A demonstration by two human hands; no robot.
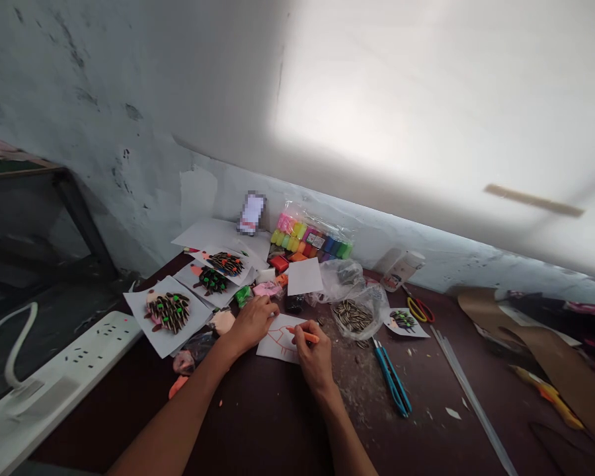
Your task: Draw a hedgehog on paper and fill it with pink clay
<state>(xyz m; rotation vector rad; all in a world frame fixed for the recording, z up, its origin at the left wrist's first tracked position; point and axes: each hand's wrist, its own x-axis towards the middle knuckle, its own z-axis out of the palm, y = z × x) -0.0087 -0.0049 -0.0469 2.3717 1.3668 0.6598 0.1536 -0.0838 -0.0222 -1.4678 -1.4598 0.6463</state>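
A long white power strip [86,360] is lying along the left side of the dark tabletop [258,423]. A smartphone [252,213] with a pixelated screen is standing near the wall [149,165]. On the right, red-and-yellow-handled scissors [420,309] are resting near long translucent sticks [471,396], and a yellow-handled tool [550,398] is lying beyond.

A scuffed, pale wall [109,125] with dark marks and peeling paint backs the dark brown bench [248,410]. Bright light washes a smooth white panel [401,119] above. At left, a dark-framed table [79,205] stands over what looks like dim flooring.
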